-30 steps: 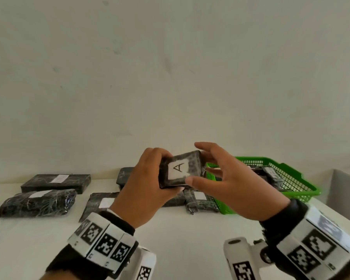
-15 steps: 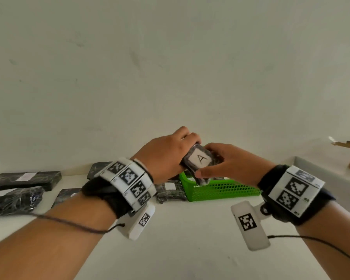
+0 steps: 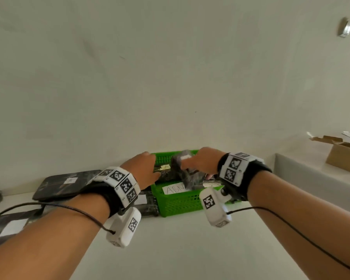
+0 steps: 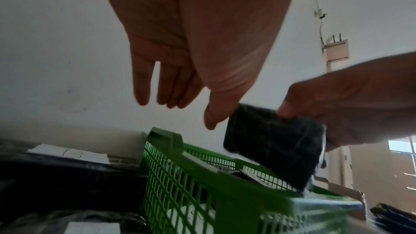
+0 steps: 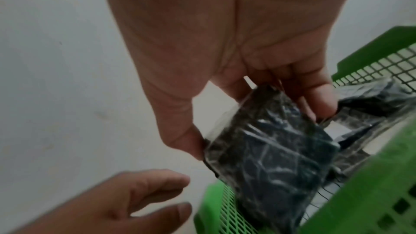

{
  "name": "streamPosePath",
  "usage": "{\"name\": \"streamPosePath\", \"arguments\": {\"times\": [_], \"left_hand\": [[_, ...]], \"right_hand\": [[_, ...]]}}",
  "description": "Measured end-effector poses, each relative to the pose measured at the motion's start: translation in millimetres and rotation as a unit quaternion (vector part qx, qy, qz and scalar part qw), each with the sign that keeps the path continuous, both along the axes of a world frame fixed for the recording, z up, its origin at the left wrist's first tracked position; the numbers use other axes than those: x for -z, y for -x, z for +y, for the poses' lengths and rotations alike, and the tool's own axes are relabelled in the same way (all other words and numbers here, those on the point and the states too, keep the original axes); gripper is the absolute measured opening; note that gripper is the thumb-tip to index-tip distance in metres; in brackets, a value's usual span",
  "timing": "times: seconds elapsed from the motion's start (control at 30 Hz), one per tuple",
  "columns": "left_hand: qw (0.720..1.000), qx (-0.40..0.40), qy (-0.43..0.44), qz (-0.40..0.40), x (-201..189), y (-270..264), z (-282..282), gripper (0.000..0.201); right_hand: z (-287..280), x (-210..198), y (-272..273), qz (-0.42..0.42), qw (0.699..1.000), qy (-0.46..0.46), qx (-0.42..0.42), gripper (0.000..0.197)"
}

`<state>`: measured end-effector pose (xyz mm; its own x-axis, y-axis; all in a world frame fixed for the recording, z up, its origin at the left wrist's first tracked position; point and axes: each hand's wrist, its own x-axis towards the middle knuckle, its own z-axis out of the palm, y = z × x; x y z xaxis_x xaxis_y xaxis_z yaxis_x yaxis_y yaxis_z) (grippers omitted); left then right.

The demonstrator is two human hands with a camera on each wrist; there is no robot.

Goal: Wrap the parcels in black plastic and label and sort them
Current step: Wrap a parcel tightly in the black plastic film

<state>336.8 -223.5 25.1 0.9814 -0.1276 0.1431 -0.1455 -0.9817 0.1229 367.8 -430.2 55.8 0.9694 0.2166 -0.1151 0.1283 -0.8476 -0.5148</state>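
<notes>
The white bench [image 3: 170,249] carries everything, and it stands against a plain wall. Along its far edge, at the left, lie several flat parcels [image 3: 67,184] in black plastic with white labels. To the right of them stands the green basket [image 3: 180,203], also close to the far edge; it already holds wrapped parcels and a paper sheet with handwritten letters. On a lower ledge past the right edge of the bench stands an open cardboard box [image 3: 346,156].

The right hand [image 3: 202,162] holds a small black parcel [image 3: 185,168] over the basket, tilted, its lower end inside the rim. Thumb and fingers [image 5: 315,95] pinch its upper end. The left hand [image 3: 143,170] is just beside it, over the left rim of the basket, with the fingers straight, slightly spread, and holding nothing.
</notes>
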Motion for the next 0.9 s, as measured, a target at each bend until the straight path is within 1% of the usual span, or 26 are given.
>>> {"name": "streamPosePath", "arguments": {"times": [0.07,0.13,0.17,0.2,0.27,0.3,0.37,0.43,0.47,0.57,0.63,0.73,0.8,0.9], "left_hand": [[0.999,-0.031,-0.011,0.027,3,-16,7,0.025],[0.998,-0.040,0.007,0.051,3,-29,13,0.037],[0.996,-0.040,0.037,0.070,3,-34,15,0.042],[0.991,-0.037,0.089,0.091,4,-38,18,0.039],[0.968,-0.034,0.215,0.125,9,-46,25,0.016],[0.957,-0.037,0.258,0.129,11,-46,28,0.015],[0.950,-0.039,0.285,0.126,16,-49,34,0.034],[0.961,-0.022,0.247,0.122,18,-49,36,0.043],[0.970,-0.012,0.212,0.119,18,-48,36,0.043],[0.991,0.016,0.095,0.093,20,-45,31,0.026],[0.995,0.027,0.058,0.078,21,-44,29,0.020],[0.996,0.027,0.044,0.077,20,-47,29,0.022],[0.995,0.029,0.046,0.082,18,-49,30,0.024],[0.994,0.036,0.049,0.091,15,-47,32,0.024]], "right_hand": [[15,9,-14,0.020,0.998,0.056,-0.007,0.039],[29,15,-27,0.033,0.996,0.078,-0.025,0.034],[36,17,-33,0.049,0.995,0.075,-0.032,0.035],[43,19,-40,0.071,0.994,0.079,-0.033,0.040],[58,22,-53,0.102,0.987,0.116,-0.033,0.046],[65,25,-59,0.104,0.984,0.136,-0.039,0.048],[75,27,-68,0.091,0.977,0.180,-0.063,0.046],[78,30,-75,0.087,0.972,0.204,-0.083,0.042],[77,30,-79,0.087,0.969,0.214,-0.088,0.039],[72,29,-90,0.083,0.963,0.239,-0.095,0.032],[71,30,-96,0.085,0.964,0.236,-0.091,0.029],[74,32,-99,0.069,0.964,0.235,-0.103,0.030],[75,31,-97,0.073,0.963,0.234,-0.108,0.028],[75,19,-91,0.075,0.964,0.232,-0.106,0.025]]}}
